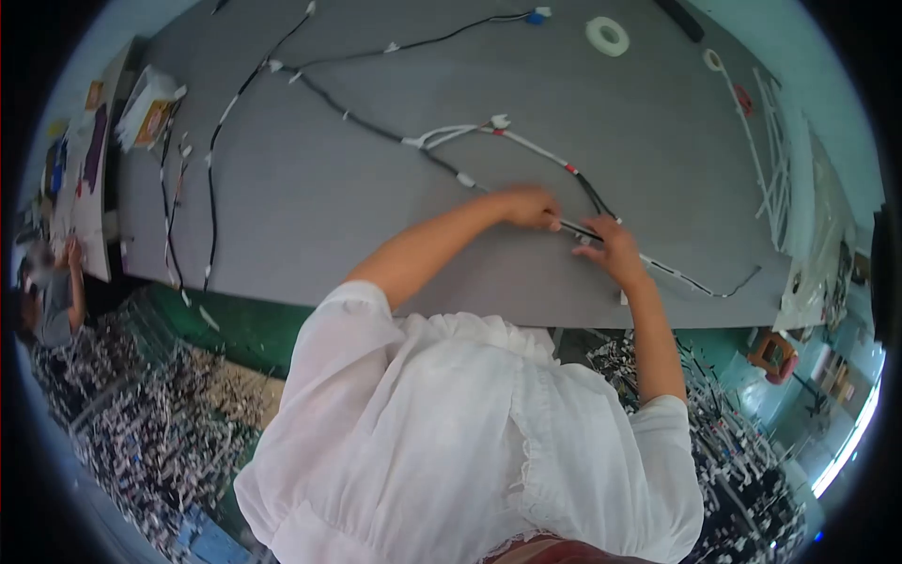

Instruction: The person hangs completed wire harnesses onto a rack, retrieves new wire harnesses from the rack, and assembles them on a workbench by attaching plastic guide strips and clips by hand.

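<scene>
A long black wire harness (pixel 368 125) with white tape bands lies across the grey table, branching at several points. My left hand (pixel 531 208) is closed around the harness near the table's front; its fingers are slightly blurred and hold the cable. Just to the right, my right hand (pixel 613 249) has its thumb and fingers spread around the same cable, touching it near a small white piece (pixel 583 239). A white and black branch with red bands (pixel 570 169) curves down to my right hand. Beyond that hand, a thin cable tail (pixel 691 281) runs right.
On the grey table (pixel 451 85) are a white tape roll (pixel 608 37), a smaller roll (pixel 713 60), white tubes (pixel 772 169) at right and another harness (pixel 169 202) at left. A box (pixel 150 117) stands at the left edge. A co-worker (pixel 58 305) sits far left.
</scene>
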`<act>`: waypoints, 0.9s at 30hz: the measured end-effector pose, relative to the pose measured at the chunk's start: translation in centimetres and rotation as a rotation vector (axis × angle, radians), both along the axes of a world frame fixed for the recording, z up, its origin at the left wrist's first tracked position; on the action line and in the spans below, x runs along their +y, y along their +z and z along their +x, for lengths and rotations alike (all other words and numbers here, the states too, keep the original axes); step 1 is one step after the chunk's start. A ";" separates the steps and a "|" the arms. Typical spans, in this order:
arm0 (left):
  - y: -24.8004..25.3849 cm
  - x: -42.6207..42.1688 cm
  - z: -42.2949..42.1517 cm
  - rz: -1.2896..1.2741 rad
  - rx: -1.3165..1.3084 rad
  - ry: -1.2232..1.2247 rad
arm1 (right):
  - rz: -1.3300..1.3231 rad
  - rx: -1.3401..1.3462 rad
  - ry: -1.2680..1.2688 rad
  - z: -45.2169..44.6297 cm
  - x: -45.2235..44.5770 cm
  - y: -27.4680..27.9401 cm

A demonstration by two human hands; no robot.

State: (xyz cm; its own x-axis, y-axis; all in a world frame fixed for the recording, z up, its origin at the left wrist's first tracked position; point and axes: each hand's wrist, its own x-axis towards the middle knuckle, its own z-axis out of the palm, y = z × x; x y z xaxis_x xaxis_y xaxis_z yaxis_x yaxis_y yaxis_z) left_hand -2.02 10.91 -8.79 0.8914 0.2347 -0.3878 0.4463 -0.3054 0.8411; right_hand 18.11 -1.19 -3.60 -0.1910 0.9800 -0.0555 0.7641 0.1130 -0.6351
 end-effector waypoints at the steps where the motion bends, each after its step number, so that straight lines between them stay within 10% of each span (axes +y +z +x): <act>1: -0.6 -0.3 -0.2 -0.043 -0.030 0.019 | -0.060 0.000 -0.031 0.7 -0.8 -0.5; 14: 1.0 -3.7 -0.9 0.143 0.032 0.231 | -0.831 0.547 -0.329 2.2 1.0 -1.5; 20: 1.5 -0.7 -4.7 0.422 0.078 0.078 | -0.564 0.318 -0.260 1.9 0.0 1.1; 25: 3.9 4.3 -11.4 0.062 0.442 0.038 | -0.439 -0.151 0.210 2.5 6.8 1.7; 27: 3.8 4.0 -11.3 0.021 0.407 0.109 | -0.349 -0.057 0.020 -0.8 15.6 4.2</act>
